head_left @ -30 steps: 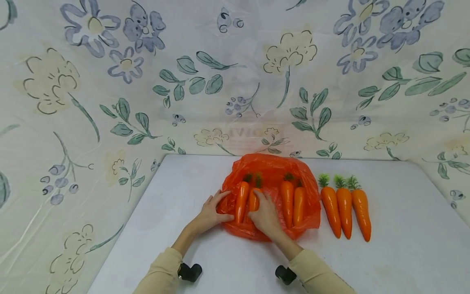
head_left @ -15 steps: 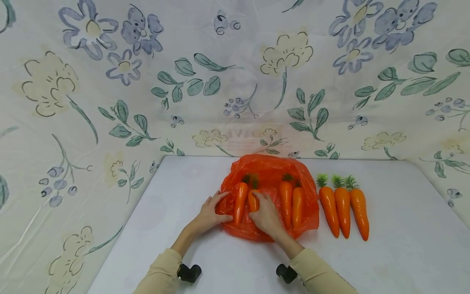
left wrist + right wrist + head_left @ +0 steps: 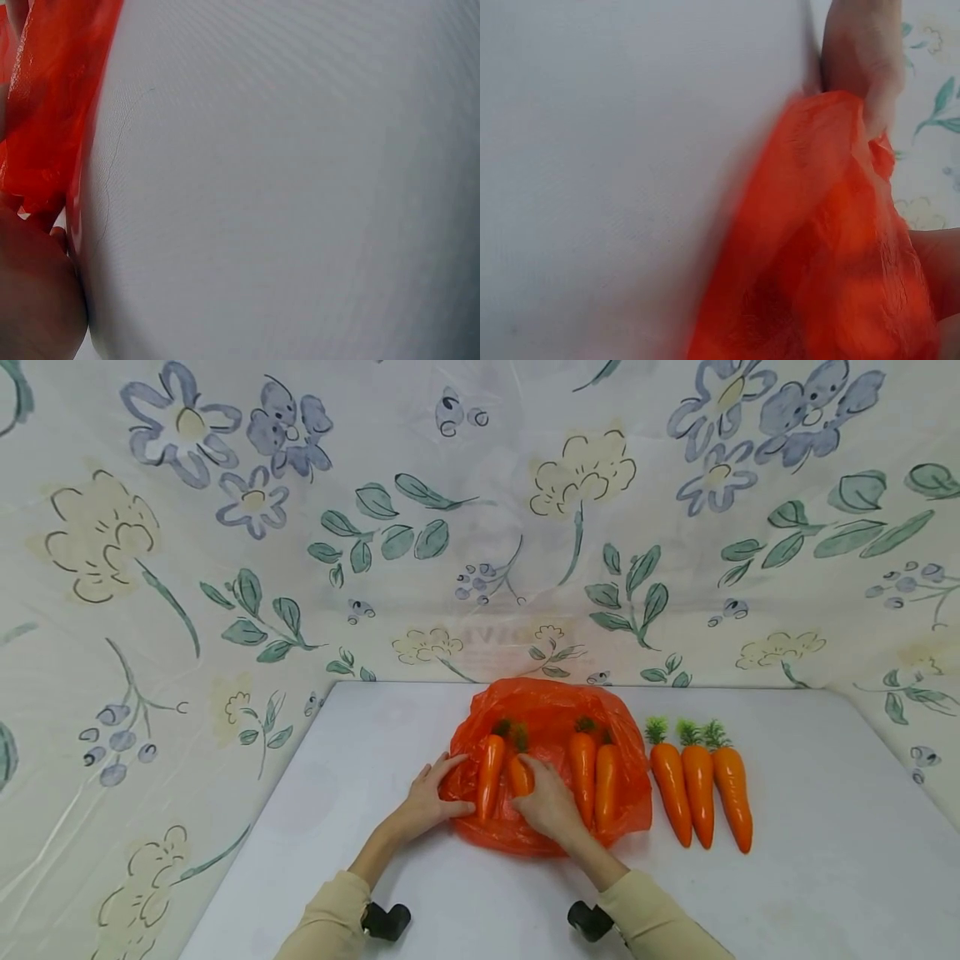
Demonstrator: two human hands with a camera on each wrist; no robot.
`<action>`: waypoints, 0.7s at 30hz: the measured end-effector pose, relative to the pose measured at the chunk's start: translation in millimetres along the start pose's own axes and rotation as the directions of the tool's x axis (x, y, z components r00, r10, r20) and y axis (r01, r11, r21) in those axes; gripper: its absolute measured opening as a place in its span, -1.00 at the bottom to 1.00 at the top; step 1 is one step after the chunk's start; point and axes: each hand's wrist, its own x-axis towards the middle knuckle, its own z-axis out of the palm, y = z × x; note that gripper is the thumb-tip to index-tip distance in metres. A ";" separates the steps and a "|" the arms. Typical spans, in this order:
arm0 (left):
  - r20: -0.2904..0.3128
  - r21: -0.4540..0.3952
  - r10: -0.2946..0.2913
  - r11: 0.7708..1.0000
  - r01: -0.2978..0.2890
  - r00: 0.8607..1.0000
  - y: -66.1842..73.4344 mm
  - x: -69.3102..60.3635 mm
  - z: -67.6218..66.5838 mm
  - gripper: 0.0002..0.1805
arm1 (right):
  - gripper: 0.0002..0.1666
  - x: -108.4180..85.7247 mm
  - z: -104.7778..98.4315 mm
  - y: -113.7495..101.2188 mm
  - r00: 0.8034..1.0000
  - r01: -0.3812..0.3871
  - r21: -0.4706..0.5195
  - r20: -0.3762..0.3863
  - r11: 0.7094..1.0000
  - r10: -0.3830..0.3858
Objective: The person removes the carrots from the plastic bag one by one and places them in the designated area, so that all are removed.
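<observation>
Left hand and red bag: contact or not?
Touching. The right wrist view shows it: the thumb of the left hand lies over the crumpled edge of the red bag, no gap between them.

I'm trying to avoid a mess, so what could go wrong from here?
The right grip holds a glossy carrot, which might slip. The neighboring carrot lies close alongside and could get knocked. The left grip is at the edge of the crumpled red bag; if it lets go, the plastic may sag inward.

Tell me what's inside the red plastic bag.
Four carrots show inside the red plastic bag; the right hand partly covers one. Anything beneath them or under the bag's folds is hidden.
</observation>
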 end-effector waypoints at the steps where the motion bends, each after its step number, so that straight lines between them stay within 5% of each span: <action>1: 0.000 -0.002 0.000 1.000 0.000 1.000 -0.2 0.1 0.1 -0.11 | -0.23 0.2 -0.7 0.1 1.000 -0.006 0.003 -0.001 1.000 0.006; 21: 0.007 -0.023 0.011 1.000 -0.011 1.000 -0.4 -1.1 -0.2 -0.10 | -0.22 10.1 -19.1 5.8 0.997 -0.080 0.140 0.036 0.987 0.076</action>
